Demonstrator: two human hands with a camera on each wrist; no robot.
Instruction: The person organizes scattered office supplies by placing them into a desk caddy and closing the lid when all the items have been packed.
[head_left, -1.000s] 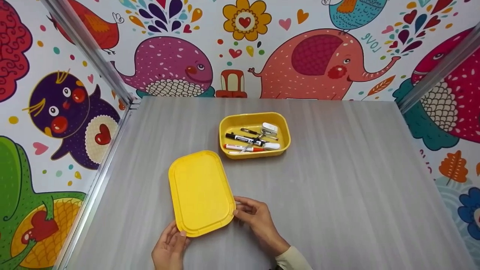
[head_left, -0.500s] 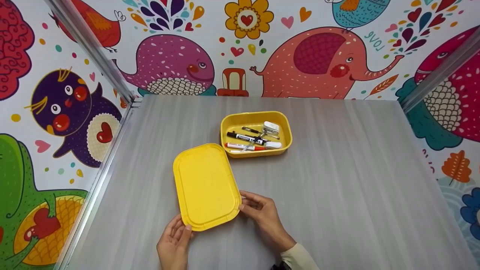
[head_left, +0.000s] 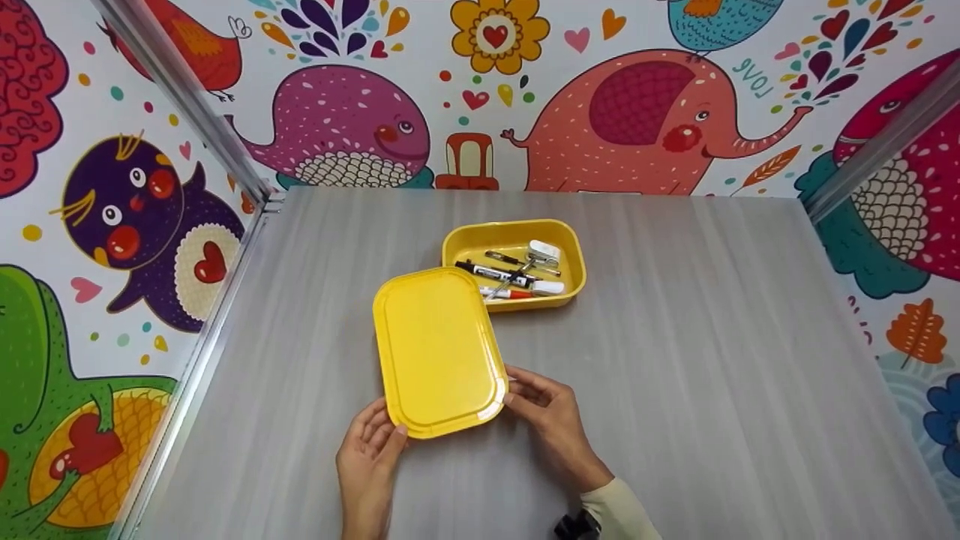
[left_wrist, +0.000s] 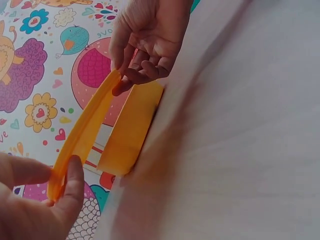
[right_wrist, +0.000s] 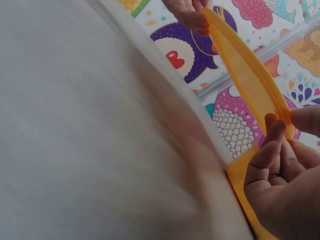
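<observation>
Both hands hold a yellow rectangular lid [head_left: 441, 352] with rounded corners, raised above the table. My left hand [head_left: 369, 454] pinches its near left corner, thumb on top and fingers beneath. At the near right corner, my right hand [head_left: 553, 416] pinches the edge between thumb and fingers. Beyond the lid stands a yellow box [head_left: 571, 259]; in the head view the lid's far end overlaps its near left corner. Inside lie a black marker [head_left: 495, 274], a red-and-white marker [head_left: 510, 293], a pen [head_left: 510, 259] and a white-topped item [head_left: 544, 251]. The left wrist view shows the lid [left_wrist: 87, 130] tilted above the table.
The grey table [head_left: 712, 360] extends on both sides of the box. Walls with printed cartoon animals [head_left: 622, 124] close off the back and sides. Metal posts [head_left: 202, 112] stand at the back corners, and a metal rail [head_left: 187, 382] runs along the left edge.
Both hands have carried the lid forward and to the right. Its far end now covers the box's near left corner in the head view. The box stays in place.
</observation>
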